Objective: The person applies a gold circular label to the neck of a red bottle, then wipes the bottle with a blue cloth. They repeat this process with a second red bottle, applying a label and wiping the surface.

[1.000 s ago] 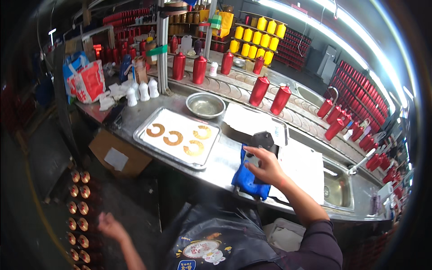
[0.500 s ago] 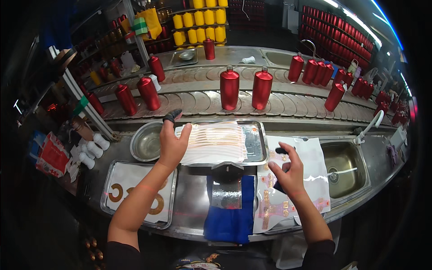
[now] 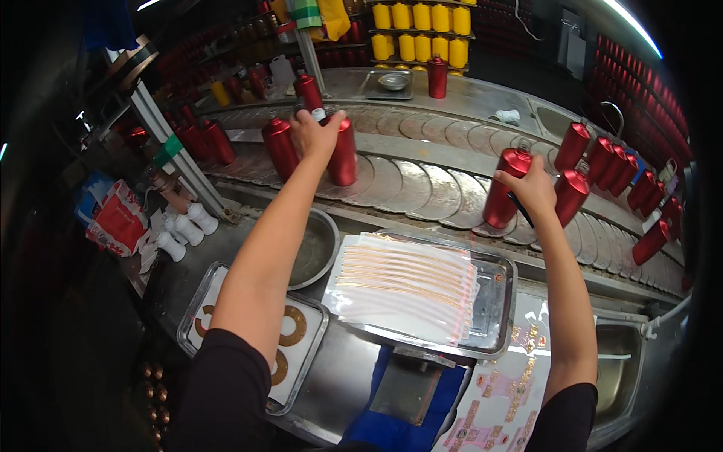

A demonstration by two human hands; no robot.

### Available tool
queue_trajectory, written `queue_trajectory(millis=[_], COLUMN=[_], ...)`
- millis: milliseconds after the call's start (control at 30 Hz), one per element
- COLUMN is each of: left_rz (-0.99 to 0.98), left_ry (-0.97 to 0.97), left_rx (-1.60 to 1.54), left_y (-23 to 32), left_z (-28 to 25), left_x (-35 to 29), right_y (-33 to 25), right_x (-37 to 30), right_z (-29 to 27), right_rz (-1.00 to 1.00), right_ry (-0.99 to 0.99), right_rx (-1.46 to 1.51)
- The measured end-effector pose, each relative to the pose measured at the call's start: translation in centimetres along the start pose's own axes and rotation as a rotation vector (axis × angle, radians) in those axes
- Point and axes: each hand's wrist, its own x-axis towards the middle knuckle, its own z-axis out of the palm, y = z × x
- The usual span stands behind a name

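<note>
From my seat, I have the left grip (image 3: 316, 135) at the upper part of one red bottle (image 3: 343, 154) and the right grip (image 3: 531, 188) at the shoulder of another red bottle (image 3: 500, 205), both bottles standing on the conveyor (image 3: 410, 184). The left fingers bend over the top of theirs; on the right, the thumb lies across the front with the fingers curved round the far side. The fingertips are partly hidden, so I cannot tell whether either grip is pinching. Crowding the left grip, a neighbour bottle (image 3: 279, 151) stands just to its left and one more (image 3: 307, 90) behind it; a bottle (image 3: 571, 200) stands close to the right of the right grip. Nearer me than both grips, the desk (image 3: 346, 380) carries a tray (image 3: 493, 301) of white sheets (image 3: 403, 290), between them. Below the left grip, my forearm partly covers a metal bowl (image 3: 320, 256) and a smaller tray (image 3: 322, 320) of gold rings (image 3: 292, 325). A sink (image 3: 625, 369) lies below and right of the right grip.
</note>
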Motion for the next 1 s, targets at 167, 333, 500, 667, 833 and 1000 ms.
queue_trajectory(millis=[167,333,500,667,833,1000], left_rz=[-0.092,-0.03,-0.129,-0.092,-0.011,-0.07], left_ry=[-0.205,-0.032,-0.151,-0.184,-0.442,-0.781], left_rx=[-0.315,-0.392,-0.29,-0.463,-0.695,-1.064], left_y=[-0.4,1.0,3.9,4.9,3.0,5.8], left_z=[3.9,6.1,6.8,4.7,-4.5,-15.0], left_x=[-0.5,-2.8,-4.3,-6.4,-11.9,-20.2], right_y=[3.9,6.6,8.8,11.0,11.6,9.3], right_x=[0.0,0.5,1.5,0.1,-7.6,-18.3], right_z=[0.8,0.2,-0.8,-3.0,-6.1,-9.3], right_rz=[-0.059,-0.05,-0.035,0.05,0.199,0.405], right_ry=[0.05,0.109,0.111,0.16,0.052,-0.15], right_rx=[0.14,0.11,0.006,0.174,0.933,1.63])
